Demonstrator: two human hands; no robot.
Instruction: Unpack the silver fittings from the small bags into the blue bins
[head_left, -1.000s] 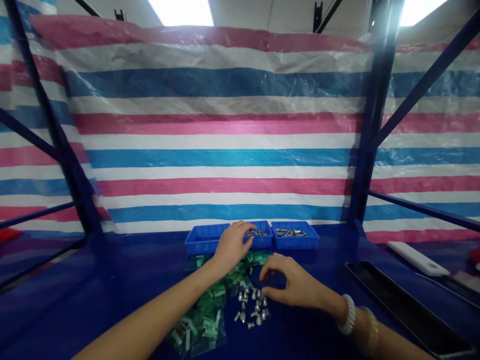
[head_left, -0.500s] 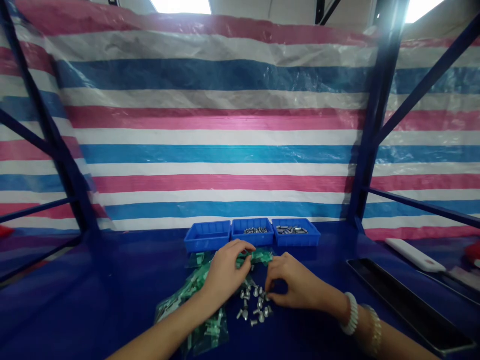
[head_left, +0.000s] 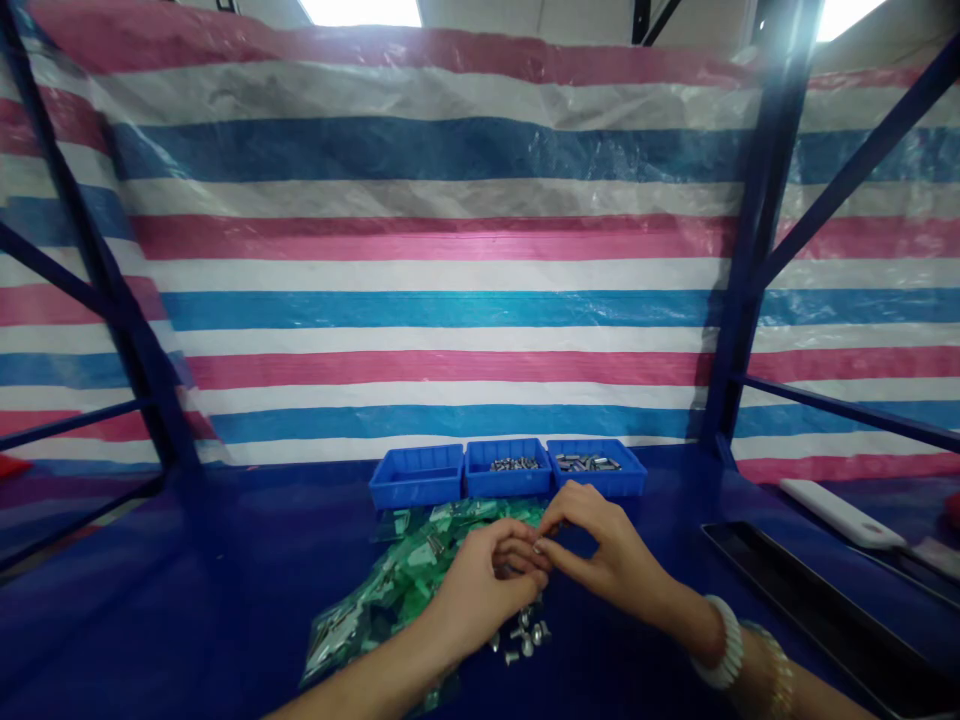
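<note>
My left hand and my right hand meet fingertip to fingertip above a small heap of silver bolts on the blue table. Both hands have curled, pinched fingers; whatever they hold between them is too small to make out. A pile of green plastic bags lies under and to the left of my left hand. Behind the hands stand three small blue trays: the left tray, the middle tray and the right tray; the middle and right ones hold metal parts.
A striped tarpaulin closes off the back of the blue rack. Dark blue posts frame the sides. A long black tray and a white flat object lie at the right.
My left hand drew back from the middle tray toward me and met my right hand, which lifted off the bolts. The two now touch at the fingertips.
</note>
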